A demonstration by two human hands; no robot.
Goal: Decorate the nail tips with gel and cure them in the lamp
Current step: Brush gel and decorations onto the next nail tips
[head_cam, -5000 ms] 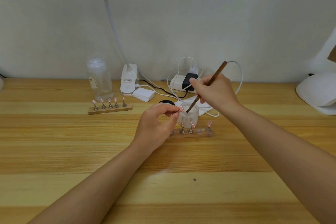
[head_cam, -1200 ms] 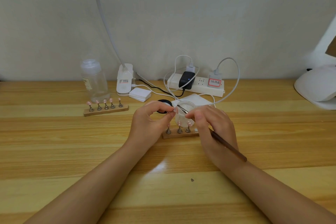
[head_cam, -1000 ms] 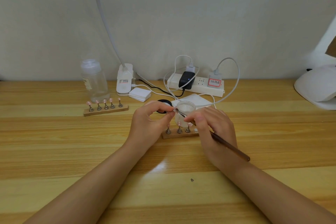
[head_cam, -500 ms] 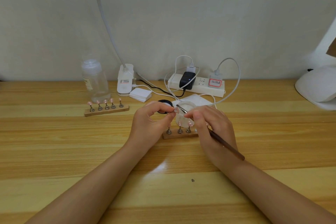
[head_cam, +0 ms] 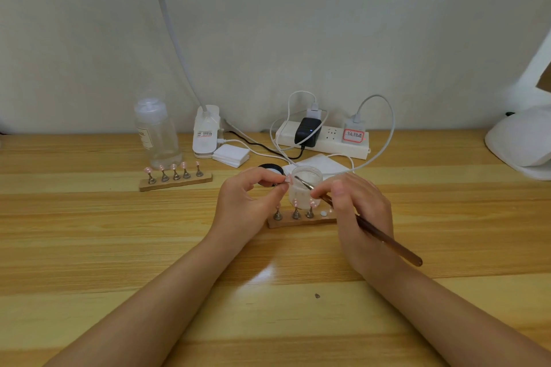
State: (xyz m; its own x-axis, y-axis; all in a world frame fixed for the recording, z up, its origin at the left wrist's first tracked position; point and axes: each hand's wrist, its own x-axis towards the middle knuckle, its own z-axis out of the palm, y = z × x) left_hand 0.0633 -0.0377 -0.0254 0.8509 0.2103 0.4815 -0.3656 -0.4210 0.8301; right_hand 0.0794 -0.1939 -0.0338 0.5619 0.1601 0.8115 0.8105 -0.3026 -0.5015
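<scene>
Here, your left hand (head_cam: pixel 247 202) pinched a pink nail tip (head_cam: pixel 288 179) at the jar's (head_cam: pixel 306 188) ten o'clock, your right hand (head_cam: pixel 359 214) gripped the brush (head_cam: pixel 384 238), bristles beside the tip, wooden stand (head_cam: pixel 301 221) at the jar's six o'clock.

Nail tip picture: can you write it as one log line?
left hand: pinches nail tip | right hand: holds brush | brush tip at nail tip

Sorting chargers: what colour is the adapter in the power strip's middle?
Black adapter, clearest in the head view.
</scene>
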